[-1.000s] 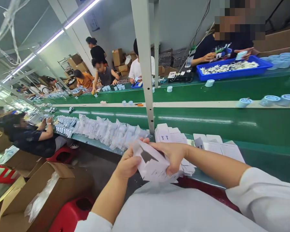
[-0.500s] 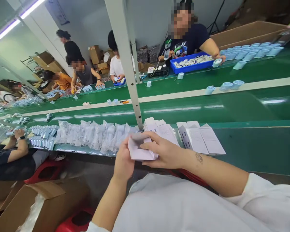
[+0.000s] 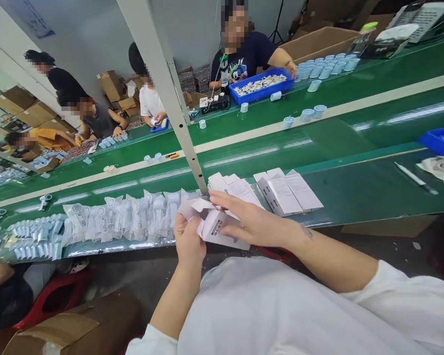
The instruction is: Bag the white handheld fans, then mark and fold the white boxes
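Note:
A small white box [image 3: 220, 228] with an upright flap and a printed label is held in front of my body. My left hand [image 3: 188, 239] grips its left end, with the thumb at the opening. My right hand [image 3: 253, 222] lies against its right side, thumb and fingers apart around it. Behind my hands are white flat-sided boxes [image 3: 288, 193] in a group, and another stack of white boxes [image 3: 239, 187] partly hidden by my right hand. Bagged light-blue items [image 3: 126, 217] line the bench to the left.
A metal post [image 3: 163, 84] rises behind the boxes. Across the green conveyor [image 3: 244, 145] people work near a blue tray [image 3: 262, 88] and light-blue cups [image 3: 327, 69]. A pen [image 3: 414, 177] lies at the right. A cardboard box [image 3: 70, 328] and red stool stand lower left.
The view has swung to the right. The box in my hands has turned, now showing its label and raised flap. My right hand's fingers have moved out of the opening and spread along the box.

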Demonstrator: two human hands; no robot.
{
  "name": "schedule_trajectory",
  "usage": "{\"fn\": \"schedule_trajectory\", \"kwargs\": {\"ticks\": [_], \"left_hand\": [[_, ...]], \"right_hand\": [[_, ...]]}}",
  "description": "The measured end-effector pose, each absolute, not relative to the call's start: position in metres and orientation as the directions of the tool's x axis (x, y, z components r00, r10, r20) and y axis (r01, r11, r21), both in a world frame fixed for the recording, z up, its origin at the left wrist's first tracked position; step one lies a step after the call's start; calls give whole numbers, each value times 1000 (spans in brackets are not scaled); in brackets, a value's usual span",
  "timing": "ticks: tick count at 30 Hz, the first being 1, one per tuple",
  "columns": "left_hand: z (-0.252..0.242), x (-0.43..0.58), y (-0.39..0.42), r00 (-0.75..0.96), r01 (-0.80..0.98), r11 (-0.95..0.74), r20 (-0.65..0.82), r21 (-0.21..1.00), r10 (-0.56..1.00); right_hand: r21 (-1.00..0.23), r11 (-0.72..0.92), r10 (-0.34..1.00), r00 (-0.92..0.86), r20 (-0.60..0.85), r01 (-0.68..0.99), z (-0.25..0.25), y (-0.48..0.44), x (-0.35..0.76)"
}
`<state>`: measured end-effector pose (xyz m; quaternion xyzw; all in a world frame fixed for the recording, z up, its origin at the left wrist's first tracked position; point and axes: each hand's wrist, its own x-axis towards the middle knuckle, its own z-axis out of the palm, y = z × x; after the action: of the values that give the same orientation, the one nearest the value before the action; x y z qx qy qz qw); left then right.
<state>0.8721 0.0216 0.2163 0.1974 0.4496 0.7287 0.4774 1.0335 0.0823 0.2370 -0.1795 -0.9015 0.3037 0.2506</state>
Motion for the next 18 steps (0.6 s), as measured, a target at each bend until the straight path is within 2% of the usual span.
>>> {"fn": "schedule_trajectory", "kwargs": {"ticks": [3,5,7,8,10,12,15,18], "left_hand": [[206,874,20,-524,-418,-177,-77,891,848],[199,871,16,-494,-307,-190,14,932,869],[196,862,13,-370,-208,-195,107,958,923],[196,856,13,-253,-187,-177,126,966,959],[199,844,16,15,-218,-99,105,971,994],[203,839,22,156,-321,-3,56,947,986],[209,846,30,126,-443,48,9,895,992],[212,860,30,82,-423,25,11,906,997]], "right_hand": [[-570,789,530,-724,441,229,221,65,1027],[-543,796,557,-675,483,268,215,61,1024],[-552,782,577,-670,468,288,214,63,1023],[-567,775,574,-689,443,281,215,65,1024],[-598,766,548,-727,414,237,218,69,1027],[-617,769,506,-749,427,167,219,72,1031],[-627,774,462,-761,457,93,218,72,1037],[-663,746,500,-711,495,63,216,68,1041]]}}
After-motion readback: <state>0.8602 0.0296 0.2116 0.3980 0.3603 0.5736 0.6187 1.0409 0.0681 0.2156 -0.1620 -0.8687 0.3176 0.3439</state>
